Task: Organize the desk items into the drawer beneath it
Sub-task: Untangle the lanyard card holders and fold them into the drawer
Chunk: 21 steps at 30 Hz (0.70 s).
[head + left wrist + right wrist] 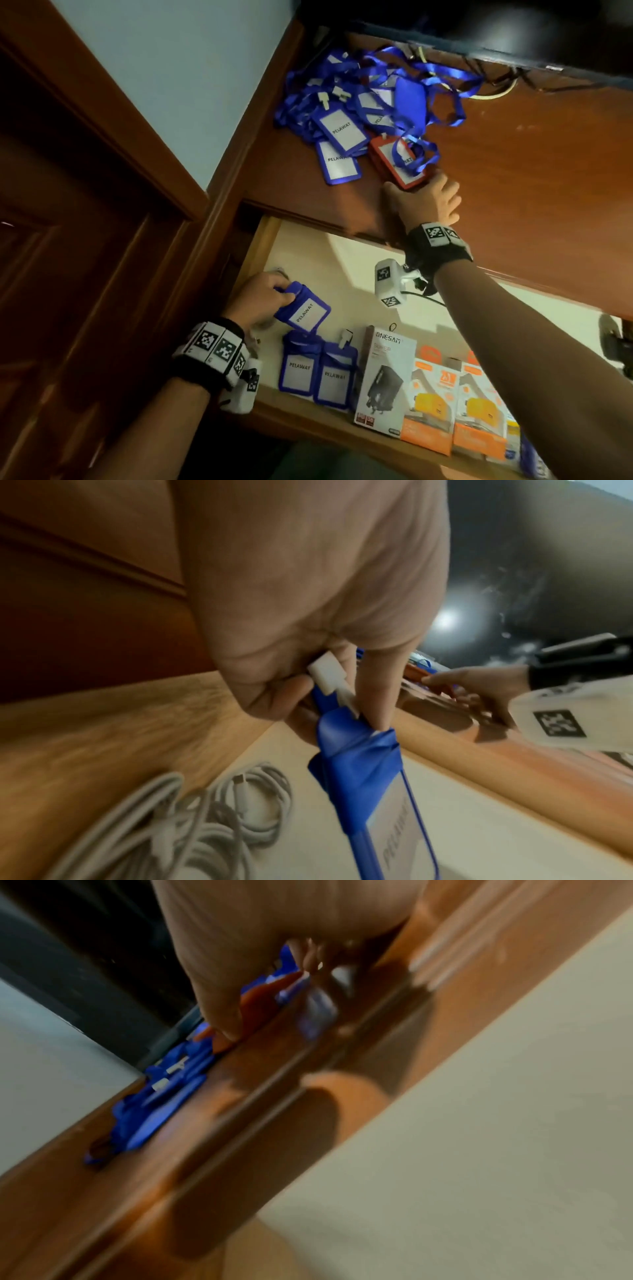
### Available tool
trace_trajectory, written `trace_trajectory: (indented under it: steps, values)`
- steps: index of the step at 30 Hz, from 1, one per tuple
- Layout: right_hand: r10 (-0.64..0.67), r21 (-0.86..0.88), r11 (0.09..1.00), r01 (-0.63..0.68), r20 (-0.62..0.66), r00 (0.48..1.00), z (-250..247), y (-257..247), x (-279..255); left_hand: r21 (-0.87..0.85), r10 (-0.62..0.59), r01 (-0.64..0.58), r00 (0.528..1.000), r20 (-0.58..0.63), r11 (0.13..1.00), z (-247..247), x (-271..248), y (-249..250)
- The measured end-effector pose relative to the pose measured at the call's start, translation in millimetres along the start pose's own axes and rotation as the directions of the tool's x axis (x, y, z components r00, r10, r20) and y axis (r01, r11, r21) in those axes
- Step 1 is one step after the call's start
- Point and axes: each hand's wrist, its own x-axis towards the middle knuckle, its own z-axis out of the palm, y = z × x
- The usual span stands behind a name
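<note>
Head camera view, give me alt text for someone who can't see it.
A person's left hand holds a blue badge holder over an open drawer, while the right hand grips a red badge holder on the wooden desk. Blue lanyards are piled on the desk; two more blue badges and boxed chargers lie in the drawer.

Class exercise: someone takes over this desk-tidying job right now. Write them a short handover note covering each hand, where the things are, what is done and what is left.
Left hand: grip on a blue badge by its clip end, over the drawer.
Right hand: touching the red badge on the desk; grip unclear.
Done: two blue badges lie side by side in the drawer, next to the charger boxes.
Left: set down the held badge, then move the red badge and the badge pile.
</note>
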Motion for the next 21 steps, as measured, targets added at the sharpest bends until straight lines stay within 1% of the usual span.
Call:
trace_trajectory:
  steps: [2, 4, 6, 8, 10, 12, 14, 17, 18, 21]
  values:
    - [-0.01, -0.057, 0.998, 0.005, -0.095, 0.995, 10.3, -1.7, -0.3, 0.143, 0.005, -0.012, 0.999, 0.053, 0.99, -4.4, 6.3, -5.0]
    - [-0.019, -0.04, 0.999, 0.013, -0.163, 0.986, 14.1, -1.7, 0.9, 0.268, -0.017, -0.018, 0.992, 0.128, 0.963, -6.7, 12.1, -8.5]
    - [0.011, 0.011, 1.0, -0.009, -0.15, 0.989, 13.5, -0.5, 3.3, 0.366, -0.042, -0.037, 0.978, 0.206, 0.93, -6.9, 15.7, -8.9]
    - [0.032, 0.091, 0.996, -0.02, -0.133, 0.991, 10.2, 2.6, 3.9, 0.471, -0.054, -0.095, 0.954, 0.293, 0.877, -3.8, 17.1, -4.9]
    - [0.019, 0.168, 0.986, 0.004, -0.135, 0.991, 9.0, 6.4, 3.9, 0.548, -0.072, -0.162, 0.922, 0.38, 0.821, 3.4, 17.3, 0.7]
    - [-0.004, 0.167, 0.986, 0.024, -0.119, 0.993, 8.2, 6.9, 1.7, 0.611, -0.082, -0.231, 0.894, 0.44, 0.757, 13.1, 16.6, 6.1]
    - [-0.023, 0.128, 0.991, 0.039, -0.127, 0.992, 8.5, 6.4, 0.5, 0.667, -0.09, -0.279, 0.882, 0.463, 0.691, 22.7, 16.6, 9.7]
    - [-0.08, 0.082, 0.992, 0.094, -0.16, 0.984, 11.0, 7.3, -1.4, 0.739, -0.091, -0.332, 0.879, 0.467, 0.586, 34.3, 17.6, 9.9]
    - [-0.102, 0.074, 0.991, 0.115, -0.163, 0.981, 12.5, 8.0, -2.1, 0.747, -0.084, -0.339, 0.882, 0.465, 0.572, 36.5, 18.8, 8.7]
    - [-0.144, 0.079, 0.984, 0.16, -0.181, 0.973, 13.9, 9.1, -5.5, 0.735, -0.042, -0.36, 0.884, 0.466, 0.575, 40.6, 23.5, 1.9]
